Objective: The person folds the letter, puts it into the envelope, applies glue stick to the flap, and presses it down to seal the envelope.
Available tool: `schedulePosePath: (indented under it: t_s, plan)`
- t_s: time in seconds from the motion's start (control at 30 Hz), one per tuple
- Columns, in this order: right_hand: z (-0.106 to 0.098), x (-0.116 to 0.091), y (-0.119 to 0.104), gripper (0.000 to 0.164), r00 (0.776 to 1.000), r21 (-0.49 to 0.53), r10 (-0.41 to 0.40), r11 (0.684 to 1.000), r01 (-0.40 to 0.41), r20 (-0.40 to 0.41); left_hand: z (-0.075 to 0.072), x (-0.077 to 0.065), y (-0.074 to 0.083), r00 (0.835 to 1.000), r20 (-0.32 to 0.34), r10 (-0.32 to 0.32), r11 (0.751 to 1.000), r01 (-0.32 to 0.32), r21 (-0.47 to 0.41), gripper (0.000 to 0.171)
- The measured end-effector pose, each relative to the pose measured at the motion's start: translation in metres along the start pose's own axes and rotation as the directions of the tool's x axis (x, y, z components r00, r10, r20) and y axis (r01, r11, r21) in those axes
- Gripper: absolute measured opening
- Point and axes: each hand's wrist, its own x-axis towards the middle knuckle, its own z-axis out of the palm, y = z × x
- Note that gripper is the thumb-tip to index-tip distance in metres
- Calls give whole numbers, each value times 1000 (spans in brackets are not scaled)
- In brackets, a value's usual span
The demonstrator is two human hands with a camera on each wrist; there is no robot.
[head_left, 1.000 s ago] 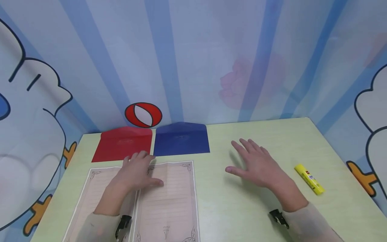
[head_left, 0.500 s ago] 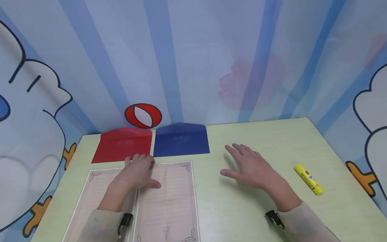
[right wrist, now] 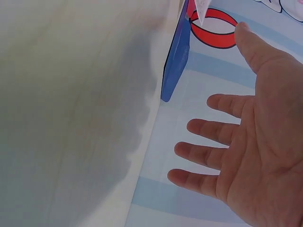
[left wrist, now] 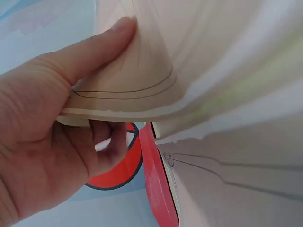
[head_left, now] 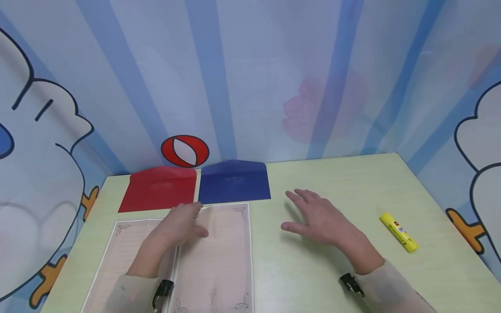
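My left hand (head_left: 178, 228) pinches the top left corner of the right-hand sheet of pink letter paper (head_left: 219, 256), thumb above and fingers curled beneath. In the left wrist view that sheet (left wrist: 137, 80) bends up off the table. A second sheet of letter paper (head_left: 113, 256) lies flat to the left, partly covered by my left arm. My right hand (head_left: 322, 219) hovers over the table to the right of the papers. Its fingers are spread and hold nothing; the right wrist view shows the bare palm (right wrist: 270, 142).
Behind the papers lie a red envelope (head_left: 158, 191) and a blue envelope (head_left: 235, 184), flaps toward the back wall. A yellow glue stick (head_left: 399, 232) lies on the right of the pale table (head_left: 352, 174). A printed cloth wall (head_left: 258, 87) rises along the back and sides.
My left fingers have closed on the right sheet's corner, and its top edge has risen a little. My right hand has drifted left toward the papers.
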Motion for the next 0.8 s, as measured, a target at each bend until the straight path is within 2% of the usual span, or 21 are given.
schedulePosePath:
  t_s: [0.1, 0.23, 0.4, 0.5, 0.63, 0.8]
  plan:
    - [1, 1, -1, 93, 1000, 20, -4, 1000, 4, 8, -2, -1, 2, 1000, -4, 24, 994, -24, -105, 59]
    - [3, 2, -1, 92, 1000, 95, -8, 995, 6, 25, -5, 1, 3, 996, -35, 81, 973, -86, -215, 32]
    - [4, 5, -4, 88, 998, 263, -4, 965, -11, 55, -6, 1, 6, 988, -49, 146, 932, -154, -327, 20]
    - [4, 7, -7, 82, 997, 379, 3, 925, -30, 73, -7, 2, 10, 983, -48, 177, 906, -182, -383, 18]
    - [4, 10, -12, 68, 994, 509, 45, 856, -88, 96, -9, 4, 16, 977, -58, 207, 872, -211, -441, 19]
    - [5, 13, -14, 48, 992, 631, 75, 766, -121, 100, -8, 8, 26, 969, -79, 235, 845, -244, -475, 20]
